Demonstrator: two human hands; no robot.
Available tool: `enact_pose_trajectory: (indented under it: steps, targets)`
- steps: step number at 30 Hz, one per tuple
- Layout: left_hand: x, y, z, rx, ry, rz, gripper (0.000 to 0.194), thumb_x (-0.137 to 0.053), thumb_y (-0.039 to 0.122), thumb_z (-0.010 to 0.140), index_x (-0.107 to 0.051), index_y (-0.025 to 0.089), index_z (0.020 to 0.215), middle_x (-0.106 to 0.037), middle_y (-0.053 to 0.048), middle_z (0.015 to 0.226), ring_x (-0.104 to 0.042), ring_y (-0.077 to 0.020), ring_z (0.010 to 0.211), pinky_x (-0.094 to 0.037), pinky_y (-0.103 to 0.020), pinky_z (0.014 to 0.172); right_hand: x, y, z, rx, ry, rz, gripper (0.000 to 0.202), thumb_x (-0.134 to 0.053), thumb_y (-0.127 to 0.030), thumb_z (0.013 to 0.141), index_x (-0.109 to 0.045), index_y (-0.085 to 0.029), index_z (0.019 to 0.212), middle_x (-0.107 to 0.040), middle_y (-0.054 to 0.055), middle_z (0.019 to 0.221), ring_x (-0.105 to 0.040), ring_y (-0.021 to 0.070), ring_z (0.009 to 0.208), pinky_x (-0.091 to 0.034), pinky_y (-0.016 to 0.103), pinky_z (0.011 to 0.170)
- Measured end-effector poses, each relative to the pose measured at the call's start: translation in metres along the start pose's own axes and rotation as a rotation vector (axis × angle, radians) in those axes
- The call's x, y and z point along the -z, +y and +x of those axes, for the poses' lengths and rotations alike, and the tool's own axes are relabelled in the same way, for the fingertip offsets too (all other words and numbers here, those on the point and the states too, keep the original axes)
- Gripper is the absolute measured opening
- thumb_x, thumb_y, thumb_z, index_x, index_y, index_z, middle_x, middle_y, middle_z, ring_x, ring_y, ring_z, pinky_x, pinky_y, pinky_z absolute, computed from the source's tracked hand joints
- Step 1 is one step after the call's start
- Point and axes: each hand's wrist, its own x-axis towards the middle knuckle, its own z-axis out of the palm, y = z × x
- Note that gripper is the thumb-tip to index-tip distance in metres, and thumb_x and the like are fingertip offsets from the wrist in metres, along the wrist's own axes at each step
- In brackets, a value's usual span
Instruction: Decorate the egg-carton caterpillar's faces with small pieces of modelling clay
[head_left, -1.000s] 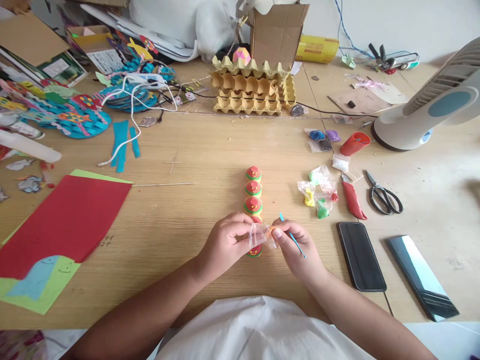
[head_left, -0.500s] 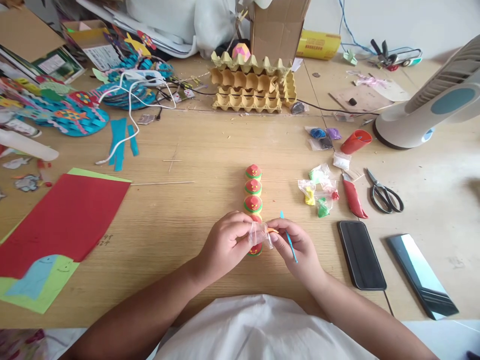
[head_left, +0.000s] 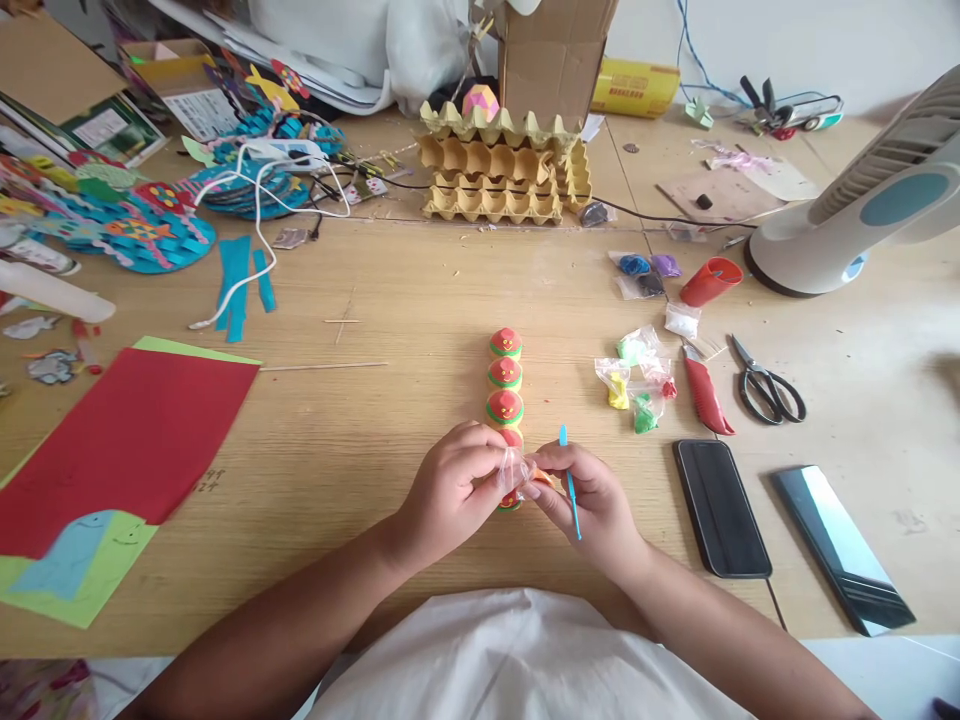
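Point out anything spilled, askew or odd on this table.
Mostly clutter: a white cable lies across blue strips, and stray crumbs dot the table in front of the egg cartons, looking unswept.

"How did the small clear plastic bag (head_left: 513,467) look?"

"Thin, glossy and crinkled. The slim blue plastic stick (head_left: 571,485) looked smooth."

"And the broad pale-brown wooden tabletop (head_left: 375,280)?"

"Grained, with a soft sheen. The red rectangular paper sheet (head_left: 150,430) looked matt, the yellowish cupped pulp egg trays (head_left: 491,207) rough, the flat black glass-fronted phone (head_left: 721,510) glossy."
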Motion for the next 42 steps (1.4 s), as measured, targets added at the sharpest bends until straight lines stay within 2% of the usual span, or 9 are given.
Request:
enact_pose_trajectory:
  steps: [6,12,17,20,23,26,30,35,42]
  targets:
    - [-0.001,-0.003,-0.003,0.05,0.042,-0.078,0.018,-0.065,0.017,0.097,-0.08,0.025,0.1,-0.073,-0.006,0.097,-0.069,-0.0188,0.097,-0.056,-0.032,0.089,0.004,-0.002,0.002,0.046,0.068,-0.064,0.006,-0.073,-0.026,0.093,-0.067,-0.024,0.093,-0.072,0.002,0.085,-0.067,0.0167,0.076,-0.055,0.031,0.073]
    - [0.004,-0.006,-0.001,0.265,0.235,-0.335,0.013,-0.067,0.028,0.098,-0.078,0.023,0.093,-0.072,-0.005,0.1,-0.067,-0.0168,0.096,-0.054,-0.028,0.085,0.031,-0.001,0.016,0.008,0.206,-0.21,0.011,-0.069,-0.034,0.095,-0.066,-0.024,0.092,-0.069,0.003,0.084,-0.062,0.017,0.074,-0.049,0.031,0.068]
    - [0.002,-0.019,-0.002,0.525,0.247,-0.566,0.027,-0.068,0.045,0.096,-0.079,0.02,0.096,-0.073,-0.006,0.092,-0.058,-0.0141,0.077,-0.049,-0.027,0.07,0.07,0.016,0.038,-0.07,0.257,-0.71,0.014,-0.064,-0.032,0.094,-0.072,-0.021,0.097,-0.073,0.006,0.087,-0.061,0.0191,0.071,-0.044,0.032,0.062]
    - [0.0,-0.021,-0.003,0.568,0.246,-0.648,0.03,-0.07,0.048,0.093,-0.079,0.02,0.099,-0.074,-0.007,0.093,-0.058,-0.0151,0.079,-0.048,-0.027,0.07,0.084,0.024,0.043,-0.111,0.218,-1.048,0.016,-0.062,-0.029,0.093,-0.074,-0.02,0.098,-0.075,0.009,0.093,-0.064,0.0249,0.08,-0.046,0.036,0.068]
    - [0.0,-0.019,-0.003,0.566,0.231,-0.67,0.03,-0.069,0.047,0.094,-0.08,0.02,0.1,-0.075,-0.008,0.097,-0.058,-0.0159,0.081,-0.047,-0.029,0.072,0.084,0.021,0.041,-0.057,0.307,-1.243,0.026,-0.063,-0.034,0.094,-0.074,-0.019,0.113,-0.075,0.014,0.103,-0.066,0.0332,0.095,-0.05,0.043,0.076]
    - [0.001,-0.017,-0.004,0.533,0.187,-0.684,0.035,-0.061,0.048,0.099,-0.081,0.021,0.103,-0.074,-0.008,0.096,-0.054,-0.016,0.079,-0.045,-0.03,0.071,0.071,0.008,0.034,0.158,0.375,-1.15,0.025,-0.064,-0.034,0.097,-0.073,-0.02,0.115,-0.075,0.014,0.101,-0.068,0.0319,0.095,-0.053,0.045,0.08]
    - [0.003,-0.011,-0.007,0.451,0.021,-0.614,0.053,-0.039,0.054,0.106,-0.081,0.023,0.112,-0.073,-0.009,0.098,-0.053,-0.0177,0.079,-0.042,-0.032,0.069,0.043,-0.007,0.02,0.444,0.132,-0.762,0.021,-0.069,-0.028,0.095,-0.072,-0.027,0.116,-0.074,0.008,0.094,-0.069,0.0232,0.081,-0.055,0.039,0.074]
    - [0.005,-0.001,-0.009,0.412,-0.173,-0.527,0.062,-0.028,0.058,0.106,-0.079,0.025,0.121,-0.071,-0.01,0.102,-0.059,-0.022,0.087,-0.046,-0.035,0.076,0.021,-0.013,0.009,0.529,0.028,-0.542,0.035,-0.072,-0.023,0.094,-0.067,-0.029,0.128,-0.074,0.005,0.088,-0.068,0.0197,0.073,-0.054,0.035,0.067]
    - [0.007,0.006,-0.007,0.397,-0.242,-0.541,0.064,-0.025,0.056,0.108,-0.077,0.022,0.124,-0.069,-0.009,0.102,-0.058,-0.0218,0.09,-0.046,-0.036,0.084,0.021,-0.013,0.012,0.551,0.048,-0.519,0.024,-0.072,-0.014,0.094,-0.072,-0.025,0.115,-0.073,0.003,0.083,-0.068,0.0165,0.07,-0.053,0.032,0.064]
